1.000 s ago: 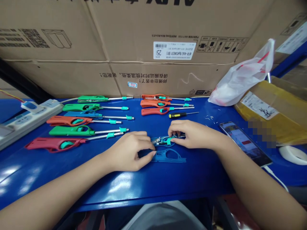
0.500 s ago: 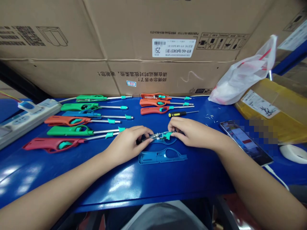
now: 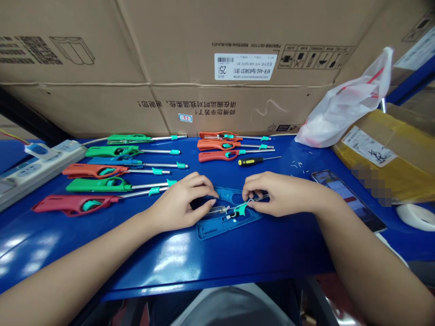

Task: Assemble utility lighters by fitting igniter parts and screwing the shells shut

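Observation:
My left hand (image 3: 186, 201) is curled at the clear fuel tank (image 3: 219, 209) of a gas lighter, thumb and finger close together at its end. My right hand (image 3: 272, 194) pinches the lighter's metal tube near the teal trigger (image 3: 241, 208); a thin wire loops beside its fingertips. These inner parts lie over a blue lighter shell half (image 3: 210, 230), open side up. Another blue shell half (image 3: 226, 194) rests just behind, partly hidden by the parts and fingers.
Several assembled lighters, among them a red lighter (image 3: 74, 204), lie at left. Orange lighters (image 3: 217, 156) and a screwdriver (image 3: 253, 161) sit at the back. Small white pins (image 3: 297, 164), a phone (image 3: 350, 199), a taped box (image 3: 384, 158) and a plastic bag (image 3: 340, 113) are right; a power strip (image 3: 44, 167) is left.
Both hands have brought the tank, trigger and tube toward me, from over the far blue shell half to over the near one. The near shell half has turned slightly.

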`<control>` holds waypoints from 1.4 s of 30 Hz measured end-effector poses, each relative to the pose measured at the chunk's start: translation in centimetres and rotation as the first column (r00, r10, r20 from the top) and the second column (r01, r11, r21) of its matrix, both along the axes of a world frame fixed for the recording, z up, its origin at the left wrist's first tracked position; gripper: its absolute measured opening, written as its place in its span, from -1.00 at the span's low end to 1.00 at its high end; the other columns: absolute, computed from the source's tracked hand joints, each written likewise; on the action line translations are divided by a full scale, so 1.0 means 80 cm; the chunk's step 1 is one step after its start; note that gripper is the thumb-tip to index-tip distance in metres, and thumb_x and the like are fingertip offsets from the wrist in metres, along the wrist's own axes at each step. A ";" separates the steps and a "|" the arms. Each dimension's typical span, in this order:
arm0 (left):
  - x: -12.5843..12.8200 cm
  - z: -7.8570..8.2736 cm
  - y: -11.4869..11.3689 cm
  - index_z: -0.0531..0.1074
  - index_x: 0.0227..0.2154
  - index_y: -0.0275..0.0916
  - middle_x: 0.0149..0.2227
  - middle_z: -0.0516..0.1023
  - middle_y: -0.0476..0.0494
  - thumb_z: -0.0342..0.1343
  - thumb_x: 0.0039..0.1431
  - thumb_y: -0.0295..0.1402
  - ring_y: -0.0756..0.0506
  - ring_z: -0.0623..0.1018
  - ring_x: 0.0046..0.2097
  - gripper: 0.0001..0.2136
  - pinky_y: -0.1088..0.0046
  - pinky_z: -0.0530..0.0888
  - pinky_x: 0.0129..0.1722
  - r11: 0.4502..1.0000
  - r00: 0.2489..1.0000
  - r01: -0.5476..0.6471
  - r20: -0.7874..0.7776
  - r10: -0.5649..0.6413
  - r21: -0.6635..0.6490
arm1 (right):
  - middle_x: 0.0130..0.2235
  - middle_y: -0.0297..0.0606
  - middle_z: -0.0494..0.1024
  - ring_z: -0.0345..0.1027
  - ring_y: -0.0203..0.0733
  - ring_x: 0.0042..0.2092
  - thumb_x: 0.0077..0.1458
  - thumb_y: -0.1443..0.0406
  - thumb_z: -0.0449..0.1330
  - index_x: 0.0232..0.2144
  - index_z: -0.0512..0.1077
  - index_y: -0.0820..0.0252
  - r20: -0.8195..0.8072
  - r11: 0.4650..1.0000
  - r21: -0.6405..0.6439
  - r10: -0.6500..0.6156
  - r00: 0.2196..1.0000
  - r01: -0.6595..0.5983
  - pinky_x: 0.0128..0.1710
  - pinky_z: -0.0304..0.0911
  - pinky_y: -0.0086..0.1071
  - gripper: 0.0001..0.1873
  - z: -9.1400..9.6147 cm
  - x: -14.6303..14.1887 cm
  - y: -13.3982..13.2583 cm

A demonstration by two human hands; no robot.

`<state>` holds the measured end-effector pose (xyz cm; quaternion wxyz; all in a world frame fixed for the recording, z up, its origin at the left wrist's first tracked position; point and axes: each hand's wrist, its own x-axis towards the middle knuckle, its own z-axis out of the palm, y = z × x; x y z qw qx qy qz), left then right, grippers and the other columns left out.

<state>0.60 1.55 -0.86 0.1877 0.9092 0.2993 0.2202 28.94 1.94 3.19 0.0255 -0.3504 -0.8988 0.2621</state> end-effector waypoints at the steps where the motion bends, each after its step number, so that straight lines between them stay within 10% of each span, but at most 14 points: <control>1: -0.001 0.000 0.002 0.59 -0.14 -0.20 -0.09 0.57 -0.20 0.07 0.36 -0.35 -0.15 0.51 -0.04 -0.81 0.26 0.47 0.02 1.000 1.000 -0.006 0.000 0.006 0.019 | -0.24 -0.30 0.56 0.40 -0.24 -0.27 0.09 0.46 0.19 -0.26 0.55 0.14 -0.004 1.000 0.019 -0.004 1.000 0.004 -0.27 0.29 -0.39 -0.79 -0.001 0.002 0.001; 6: -0.004 -0.003 0.010 0.56 -0.07 -0.18 0.03 0.55 -0.21 0.05 0.37 -0.36 -0.16 0.52 0.05 -0.79 0.23 0.47 0.10 1.000 0.999 0.001 -0.052 -0.001 0.008 | -0.08 -0.20 0.58 0.48 -0.11 -0.09 0.10 0.49 0.13 -0.14 0.59 0.11 -0.031 0.990 0.131 -0.056 0.998 0.060 -0.06 0.34 -0.27 -0.65 -0.004 0.013 0.007; 13: -0.007 -0.006 0.015 0.54 -0.02 -0.21 0.03 0.54 -0.25 0.01 0.40 -0.35 -0.18 0.51 0.05 -0.76 0.18 0.43 0.12 0.991 0.997 -0.064 -0.039 0.069 0.115 | -0.18 -0.27 0.56 0.40 -0.20 -0.25 0.04 0.37 0.30 -0.24 0.51 0.13 0.005 0.995 0.052 -0.085 0.996 0.084 -0.27 0.31 -0.37 -0.82 0.003 0.025 0.007; 21: 0.001 0.011 -0.007 0.49 -0.38 -0.20 -0.37 0.54 -0.05 0.16 0.29 -0.19 -0.10 0.46 -0.30 -0.79 0.33 0.36 -0.26 0.999 0.975 0.019 -0.223 -0.009 0.041 | -0.32 -0.30 0.59 0.40 -0.23 -0.34 0.18 0.37 0.19 -0.37 0.50 0.16 0.076 0.985 -0.027 -0.168 0.983 0.170 -0.35 0.23 -0.39 -0.91 0.001 0.023 0.013; 42: -0.007 -0.003 0.002 0.52 -0.09 -0.22 -0.10 0.53 -0.17 -0.02 0.41 -0.33 -0.17 0.54 -0.05 -0.78 0.27 0.52 -0.07 0.975 0.963 -0.161 -0.190 0.189 0.154 | -0.22 -0.29 0.54 0.36 -0.21 -0.24 0.26 0.38 0.11 -0.24 0.46 0.15 -0.012 0.958 0.221 -0.184 0.983 0.182 -0.25 0.20 -0.35 -0.88 -0.026 0.008 0.009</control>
